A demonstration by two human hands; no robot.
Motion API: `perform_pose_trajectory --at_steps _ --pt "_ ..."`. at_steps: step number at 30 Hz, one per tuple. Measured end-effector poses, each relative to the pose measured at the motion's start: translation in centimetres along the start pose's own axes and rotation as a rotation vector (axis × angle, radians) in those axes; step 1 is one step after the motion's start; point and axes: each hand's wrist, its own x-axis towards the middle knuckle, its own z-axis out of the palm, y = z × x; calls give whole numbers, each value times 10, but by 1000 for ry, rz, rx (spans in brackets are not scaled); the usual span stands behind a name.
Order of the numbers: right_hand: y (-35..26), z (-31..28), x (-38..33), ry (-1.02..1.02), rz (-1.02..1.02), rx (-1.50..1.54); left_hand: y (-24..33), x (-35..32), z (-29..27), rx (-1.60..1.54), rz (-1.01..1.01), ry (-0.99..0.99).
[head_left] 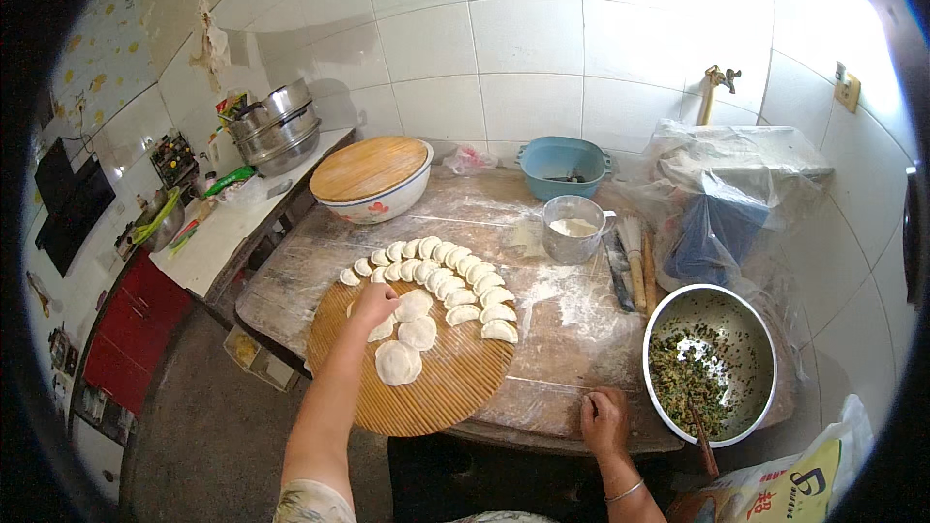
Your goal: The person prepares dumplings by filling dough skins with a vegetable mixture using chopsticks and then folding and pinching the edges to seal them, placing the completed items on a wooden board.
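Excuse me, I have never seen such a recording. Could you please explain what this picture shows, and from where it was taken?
There is no machine here: a person works with two bare hands. The single picture comes from a wide fisheye camera worn on the head and looking down, so straight edges bend near the rim.

On the wooden table lies a round slatted board, with rows of half-moon dumplings and some round dough pieces. To the right is a metal bowl with chopped filling; behind stands a clear jug with white powder.

The left hand is over the board, beside the dough pieces; the right hand is loosely curled near the table's front edge. I cannot tell whether either holds anything.
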Motion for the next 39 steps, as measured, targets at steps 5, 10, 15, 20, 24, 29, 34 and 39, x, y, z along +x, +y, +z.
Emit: perform_pose_trajectory --at_steps 5,10,15,20,24,29,34,39 --pt "2 -1 3 -28 -30 -40 1 8 16 124 -174 70" --pt "5 4 -2 -20 -6 -43 -3 19 18 155 -298 -34" --pt "-2 0 -2 12 2 -6 16 2 10 31 -86 76" --pt "3 -4 -6 8 24 24 21 3 28 -429 -164 71" --pt "-7 3 -2 -78 1 107 -64 18 50 -354 -112 100" --pt "-12 -1 -11 7 11 339 48 -23 30 -340 187 315" --pt "-63 -58 -11 20 -165 295 107 -40 57 -965 242 -66" --pt "-92 -189 -11 273 -431 140 149 -94 79 -1464 -21 -379"
